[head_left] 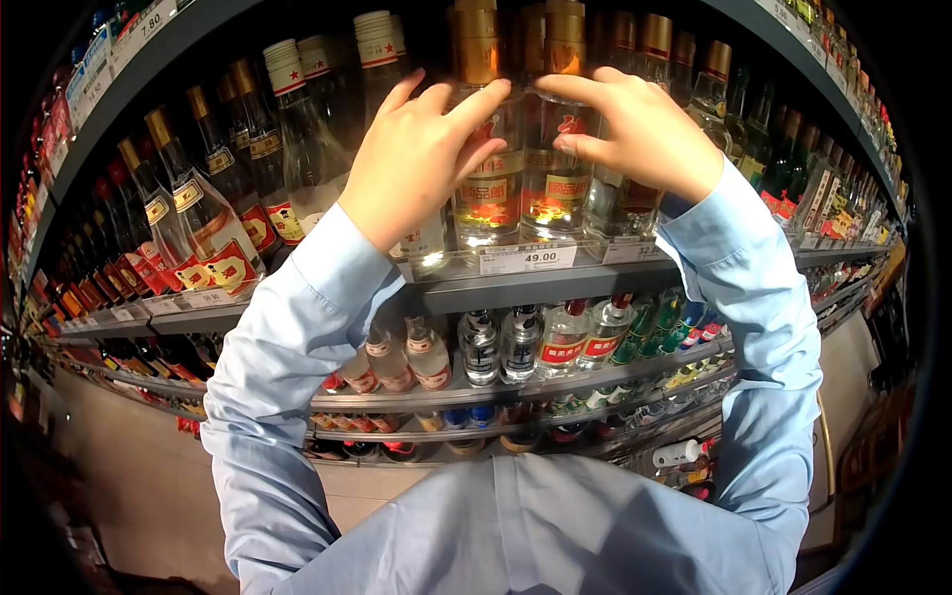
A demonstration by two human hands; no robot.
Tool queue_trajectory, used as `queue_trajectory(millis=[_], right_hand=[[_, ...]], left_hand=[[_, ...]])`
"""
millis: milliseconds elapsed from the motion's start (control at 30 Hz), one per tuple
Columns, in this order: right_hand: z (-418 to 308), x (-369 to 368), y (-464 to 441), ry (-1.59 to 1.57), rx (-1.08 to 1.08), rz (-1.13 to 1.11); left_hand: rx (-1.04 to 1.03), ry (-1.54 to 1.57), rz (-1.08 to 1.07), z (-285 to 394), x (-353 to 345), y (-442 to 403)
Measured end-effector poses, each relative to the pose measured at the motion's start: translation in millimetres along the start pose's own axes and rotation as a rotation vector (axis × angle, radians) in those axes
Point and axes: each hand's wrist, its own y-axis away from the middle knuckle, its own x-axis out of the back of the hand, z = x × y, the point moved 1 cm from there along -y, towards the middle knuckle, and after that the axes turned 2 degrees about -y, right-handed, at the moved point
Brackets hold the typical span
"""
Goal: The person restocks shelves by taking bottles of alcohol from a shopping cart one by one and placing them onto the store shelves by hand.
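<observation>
Two clear bottles with gold caps and red-and-gold labels, a left one (486, 193) and a right one (555, 188), stand upright side by side at the shelf edge. My left hand (421, 149) is at the left bottle's shoulder, its fingers spread and index fingertip near the neck. Around the right bottle's shoulder my right hand (645, 124) reaches with thumb and index finger apart. Whether the fingertips touch the glass is hard to tell. A price tag reading 49.00 (528, 259) sits below the two bottles.
Clear bottles with white caps (297, 149) stand left of my hands, and more gold-capped bottles (709, 94) stand to the right. The grey shelf edge (446, 294) curves across the view. Lower shelves hold several bottles (565, 337). Tiled floor (149, 466) shows at the lower left.
</observation>
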Motion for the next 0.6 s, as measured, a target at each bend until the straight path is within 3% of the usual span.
queue_trajectory(millis=[600], right_hand=[[5, -12, 3, 0.026, 0.046, 0.044]], left_hand=[[-0.008, -0.009, 0.026, -3, -7, 3]])
